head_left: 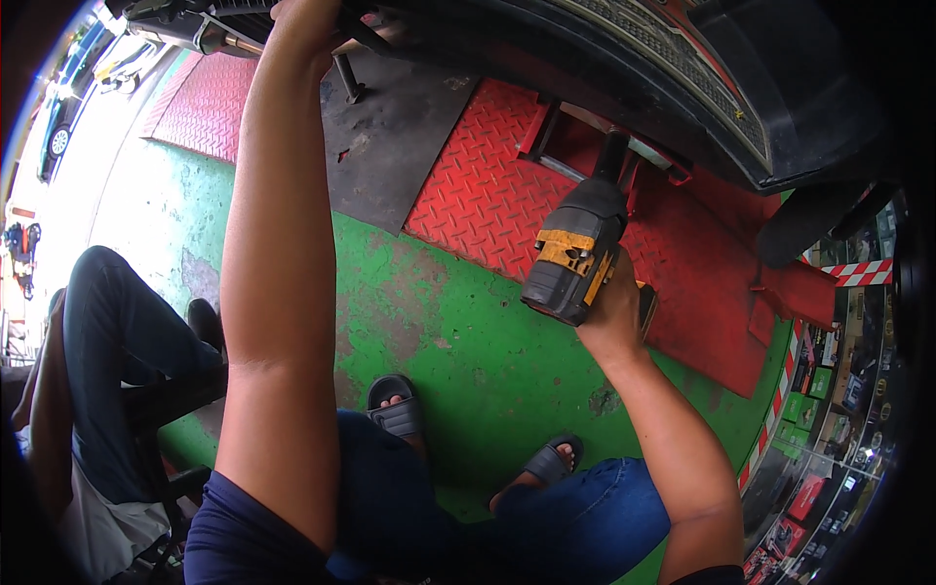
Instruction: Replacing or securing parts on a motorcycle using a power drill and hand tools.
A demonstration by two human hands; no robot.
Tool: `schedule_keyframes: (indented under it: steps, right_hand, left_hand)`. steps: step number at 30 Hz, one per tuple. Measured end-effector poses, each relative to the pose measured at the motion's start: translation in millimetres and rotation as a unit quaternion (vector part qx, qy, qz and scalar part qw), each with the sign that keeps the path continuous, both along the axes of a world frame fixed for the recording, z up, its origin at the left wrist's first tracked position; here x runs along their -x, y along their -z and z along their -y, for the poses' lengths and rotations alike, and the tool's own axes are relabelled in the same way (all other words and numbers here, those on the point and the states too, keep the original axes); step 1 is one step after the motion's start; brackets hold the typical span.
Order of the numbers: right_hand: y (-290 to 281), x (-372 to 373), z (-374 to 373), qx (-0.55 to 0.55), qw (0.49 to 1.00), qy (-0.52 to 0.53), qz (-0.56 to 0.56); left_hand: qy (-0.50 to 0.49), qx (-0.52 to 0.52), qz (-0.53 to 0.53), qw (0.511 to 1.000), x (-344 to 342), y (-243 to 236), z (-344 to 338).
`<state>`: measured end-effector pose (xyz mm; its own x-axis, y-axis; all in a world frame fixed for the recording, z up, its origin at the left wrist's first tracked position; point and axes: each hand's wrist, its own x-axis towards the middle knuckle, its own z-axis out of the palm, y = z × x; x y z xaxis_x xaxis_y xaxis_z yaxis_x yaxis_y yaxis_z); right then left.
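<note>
Holding a black-and-yellow power tool (575, 249) tight in the right hand (612, 310), pointing at a red metal frame (527, 146), with overhanging black bodywork (526, 68) kinda in the way. Can't tell the left hand's (317, 24) grip, cut off up top. Also seeing red tread plate (468, 185), dark mat (390, 127), green floor (487, 341), seated person's jeans (107, 292) off left, boxes (809, 497) off right.

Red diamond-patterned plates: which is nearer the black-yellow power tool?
The red plate beside the tool, right of the dark grey strip; the other plate lies left of it.
</note>
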<state>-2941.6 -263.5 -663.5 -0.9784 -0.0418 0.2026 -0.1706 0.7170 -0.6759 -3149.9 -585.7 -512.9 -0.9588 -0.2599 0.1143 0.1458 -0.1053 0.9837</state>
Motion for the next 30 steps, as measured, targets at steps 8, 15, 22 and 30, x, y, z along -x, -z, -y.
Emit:
schedule_keyframes:
  steps: [8,15,22,30]
  right_hand:
    - [1.3,0.0,-6.2,0.025,0.999,-0.026,-0.039]
    - [-6.2,1.2,-5.6,-0.017,0.999,-0.017,-0.024]
    - [-3.8,1.7,4.2,0.061,0.997,-0.037,-0.041]
    - [22.1,1.2,-15.9,0.034,0.997,-0.065,-0.037]
  left_hand:
    - [0.057,-0.053,-0.027,0.997,-11.2,-1.2,-12.7]
    - [0.026,-0.054,0.009,0.998,-4.6,0.8,-8.7]
    - [0.063,-0.073,0.0,0.995,4.0,8.1,-1.2]
    - [0.006,0.003,-0.028,1.0,4.3,19.4,-1.8]
